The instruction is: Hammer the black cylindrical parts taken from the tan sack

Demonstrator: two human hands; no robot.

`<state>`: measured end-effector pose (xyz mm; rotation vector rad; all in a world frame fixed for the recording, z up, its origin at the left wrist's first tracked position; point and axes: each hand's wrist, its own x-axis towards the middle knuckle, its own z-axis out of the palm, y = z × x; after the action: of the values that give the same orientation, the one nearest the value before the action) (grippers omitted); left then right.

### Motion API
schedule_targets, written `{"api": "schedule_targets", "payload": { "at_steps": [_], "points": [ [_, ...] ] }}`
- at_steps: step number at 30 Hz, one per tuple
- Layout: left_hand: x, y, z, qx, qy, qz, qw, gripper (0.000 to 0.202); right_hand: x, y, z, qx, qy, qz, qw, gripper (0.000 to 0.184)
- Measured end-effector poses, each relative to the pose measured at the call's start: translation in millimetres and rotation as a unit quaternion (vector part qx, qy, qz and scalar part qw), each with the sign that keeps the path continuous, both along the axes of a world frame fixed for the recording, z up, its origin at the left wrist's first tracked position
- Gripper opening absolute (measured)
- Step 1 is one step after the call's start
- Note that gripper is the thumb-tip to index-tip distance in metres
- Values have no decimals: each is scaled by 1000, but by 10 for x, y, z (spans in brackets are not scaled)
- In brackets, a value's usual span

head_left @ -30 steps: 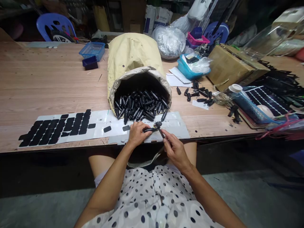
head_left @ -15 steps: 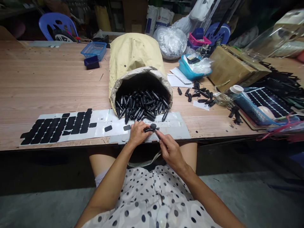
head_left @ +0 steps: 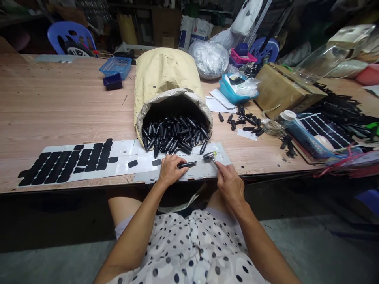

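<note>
My left hand (head_left: 168, 170) rests at the table's front edge, fingers closed on a slim black plastic part (head_left: 187, 164) lying across a white backing sheet (head_left: 127, 157). My right hand (head_left: 229, 182) grips the handle of a small hammer (head_left: 209, 156), whose head sits just right of the part and apart from it. Behind my hands a tan sack (head_left: 166, 85) lies on its side, its open mouth spilling several black parts (head_left: 174, 136). Black oval stickers (head_left: 68, 161) cover the sheet's left end.
Loose black parts (head_left: 244, 120) lie right of the sack, near a blue tray (head_left: 233, 88) and a cardboard box (head_left: 284, 88). A blue basket (head_left: 116, 66) and a dark small box (head_left: 112, 81) stand at the back left. Sticker sheets and a jar (head_left: 299, 132) crowd the right.
My right hand has drawn the hammer rightward, off the black part. My left hand has stayed put, holding the part on the sheet.
</note>
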<state>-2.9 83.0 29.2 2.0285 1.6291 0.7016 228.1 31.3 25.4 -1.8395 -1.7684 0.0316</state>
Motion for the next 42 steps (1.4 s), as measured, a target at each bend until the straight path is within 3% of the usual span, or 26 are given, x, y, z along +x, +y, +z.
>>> {"api": "schedule_targets", "payload": {
  "at_steps": [5, 11, 14, 21, 28, 33, 42],
  "points": [
    [-37, -12, 25, 4, 3, -31, 1000, 14, 37, 22, -88, 4, -20, -11, 1000, 35],
    [-228, -210, 89, 21, 21, -174, 984, 12, -14, 63, -94, 14, -1, -21, 1000, 35],
    [-325, -405, 68, 37, 59, -207, 976, 15, -17, 72, -110, 9, 9, -21, 1000, 36],
    [-328, -721, -82, 85, 154, -181, 968, 15, -15, 68, -124, 10, 4, -24, 1000, 36],
    [-271, -756, -302, 160, 189, -125, 961, 12, -9, 73, -146, 20, -22, -24, 999, 36],
    [-235, -753, -421, 224, 197, -75, 952, 24, -16, 76, -153, 31, -27, -17, 999, 36],
    [-171, -813, -317, 177, 139, -58, 973, 11, -42, 88, -152, 34, -17, -15, 999, 38]
  ]
}}
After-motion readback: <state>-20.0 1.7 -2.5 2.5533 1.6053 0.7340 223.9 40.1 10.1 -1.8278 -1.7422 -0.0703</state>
